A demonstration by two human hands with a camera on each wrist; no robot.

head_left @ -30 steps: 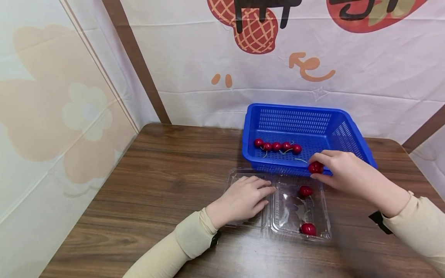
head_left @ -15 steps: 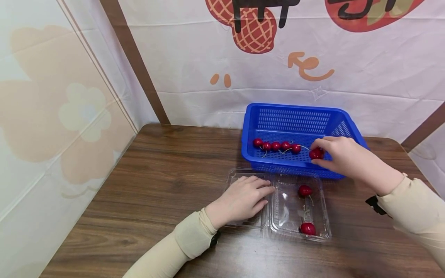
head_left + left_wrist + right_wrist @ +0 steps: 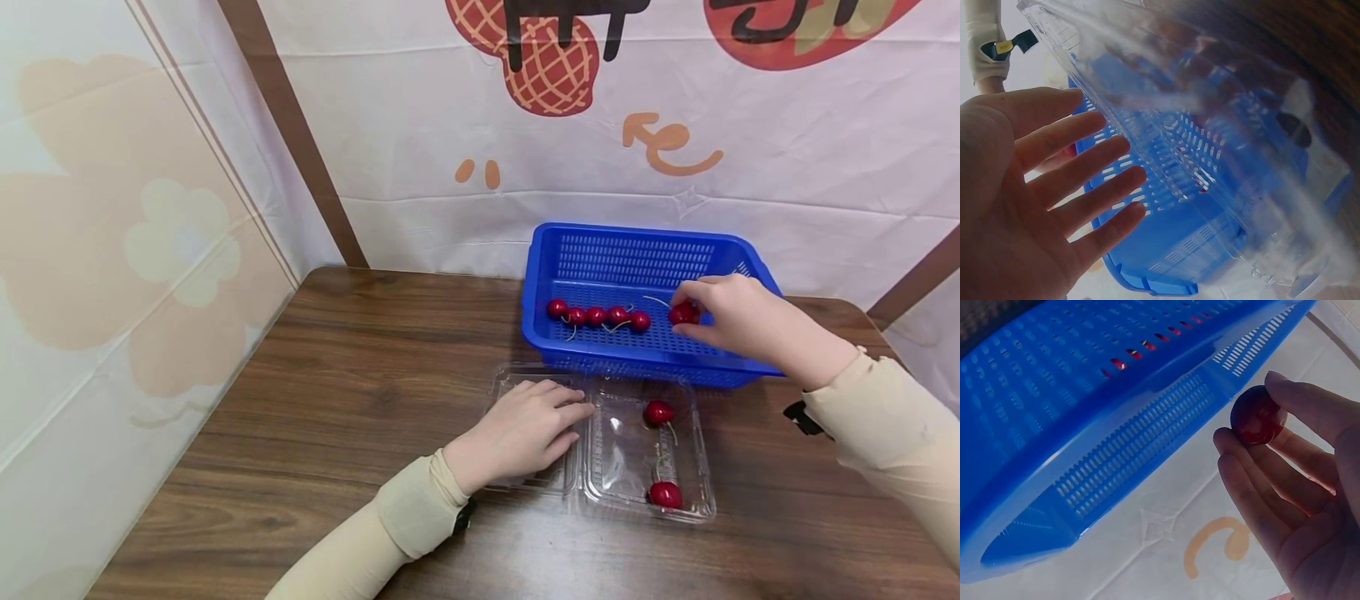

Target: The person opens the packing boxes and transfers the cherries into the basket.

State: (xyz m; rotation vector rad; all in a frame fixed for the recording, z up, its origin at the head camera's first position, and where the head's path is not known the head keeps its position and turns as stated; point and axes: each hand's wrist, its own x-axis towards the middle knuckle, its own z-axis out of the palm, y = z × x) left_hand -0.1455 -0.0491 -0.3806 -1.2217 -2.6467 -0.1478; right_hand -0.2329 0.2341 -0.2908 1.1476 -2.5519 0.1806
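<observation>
My right hand (image 3: pixel 753 321) pinches a red cherry (image 3: pixel 684 313) between thumb and fingers, over the right part of the blue basket (image 3: pixel 637 258). That cherry's pale stem points left. In the right wrist view, the held cherry (image 3: pixel 1259 415) sits between thumb and fingertips beside the basket wall. My left hand (image 3: pixel 521 429) rests, fingers spread, on the left half of a clear plastic clamshell box (image 3: pixel 618 467). The box lies unfolded; two cherries with stems, an upper one (image 3: pixel 659 412) and a lower one (image 3: pixel 664 495), lie in its right half.
Several cherries (image 3: pixel 596 317) lie in a row on the basket floor, toward its left. The basket stands against a printed cloth backdrop (image 3: pixel 420 108), behind the clamshell box. All stand on a brown wooden table (image 3: pixel 322 375).
My right hand has moved away from me with the cherry, from above the basket's front rim to over its inside. My left hand and the cherries in the box have stayed put.
</observation>
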